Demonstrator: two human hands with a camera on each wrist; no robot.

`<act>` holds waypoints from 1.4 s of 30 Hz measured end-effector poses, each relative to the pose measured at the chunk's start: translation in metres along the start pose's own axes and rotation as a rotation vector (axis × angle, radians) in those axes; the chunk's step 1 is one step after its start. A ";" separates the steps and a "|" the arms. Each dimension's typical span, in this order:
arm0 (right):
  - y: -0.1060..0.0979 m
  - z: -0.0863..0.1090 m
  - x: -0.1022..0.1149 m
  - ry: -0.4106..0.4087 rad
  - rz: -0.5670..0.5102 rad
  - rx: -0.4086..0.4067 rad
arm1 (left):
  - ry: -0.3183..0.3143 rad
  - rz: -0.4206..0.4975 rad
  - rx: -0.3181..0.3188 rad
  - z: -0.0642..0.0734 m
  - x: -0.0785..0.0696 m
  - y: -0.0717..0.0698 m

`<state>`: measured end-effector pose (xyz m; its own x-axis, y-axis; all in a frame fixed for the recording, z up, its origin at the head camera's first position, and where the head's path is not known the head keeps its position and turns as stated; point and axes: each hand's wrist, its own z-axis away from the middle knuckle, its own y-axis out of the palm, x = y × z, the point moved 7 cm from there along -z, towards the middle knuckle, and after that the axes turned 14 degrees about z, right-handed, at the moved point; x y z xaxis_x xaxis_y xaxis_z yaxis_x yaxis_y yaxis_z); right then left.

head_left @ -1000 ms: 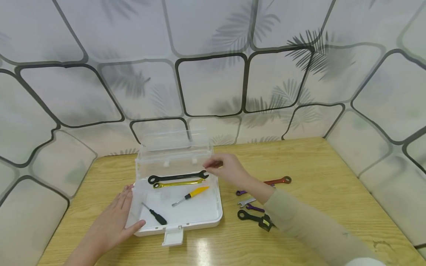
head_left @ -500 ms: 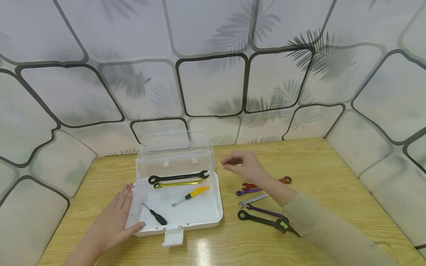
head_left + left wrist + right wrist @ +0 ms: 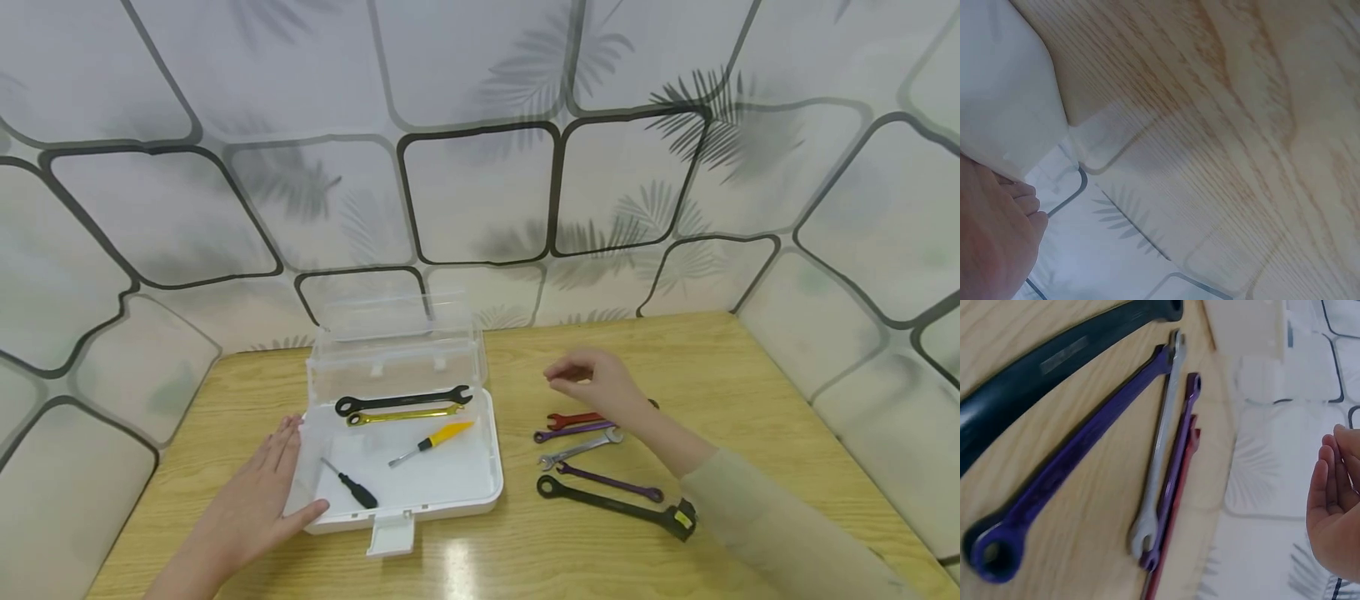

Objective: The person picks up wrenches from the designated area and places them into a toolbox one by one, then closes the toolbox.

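My left hand (image 3: 251, 504) rests along the left side of a white toolbox (image 3: 461, 482), fingers extended and thumb over its front corner. Inside lie a black wrench (image 3: 405, 402), a gold wrench (image 3: 405, 415), a yellow-handled screwdriver (image 3: 442, 435) and a black-handled screwdriver (image 3: 362, 494). Right of the box my right hand (image 3: 603, 390) hovers over the table, fingers loosely bent, holding nothing. Below it lie a red wrench (image 3: 573, 421), a purple wrench (image 3: 577, 431), a silver wrench (image 3: 1160, 450), a second purple wrench (image 3: 1072, 450) and a larger black wrench (image 3: 1066, 356).
The box's clear lid (image 3: 397, 367) stands raised at the back, near the patterned wall (image 3: 480, 200). A white latch (image 3: 392, 535) hangs from the box's front. Everything stands on a wooden table (image 3: 517, 558) with walls on three sides.
My right hand has moved from above the box's right edge rightward over the loose wrenches, uncovering more of them. My left hand stays put, and the tools in the box have not moved.
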<state>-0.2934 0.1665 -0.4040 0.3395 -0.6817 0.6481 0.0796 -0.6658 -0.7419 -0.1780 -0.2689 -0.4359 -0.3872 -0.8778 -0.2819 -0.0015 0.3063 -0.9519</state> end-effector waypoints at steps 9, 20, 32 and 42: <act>-0.005 0.015 -0.041 0.058 0.059 -0.017 | -0.012 0.006 0.007 0.000 0.000 0.000; -0.005 0.022 -0.075 0.100 0.132 -0.020 | -0.033 0.017 0.014 -0.001 0.001 0.001; 0.004 0.027 -0.105 0.133 0.140 0.043 | -0.053 0.017 0.024 0.000 0.000 0.001; 0.009 0.028 -0.106 0.101 0.161 0.117 | -0.057 0.007 0.027 0.000 0.000 0.001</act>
<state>-0.3023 0.2411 -0.4840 0.2613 -0.8072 0.5293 0.1425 -0.5101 -0.8482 -0.1783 -0.2683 -0.4369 -0.3342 -0.8954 -0.2942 0.0261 0.3033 -0.9526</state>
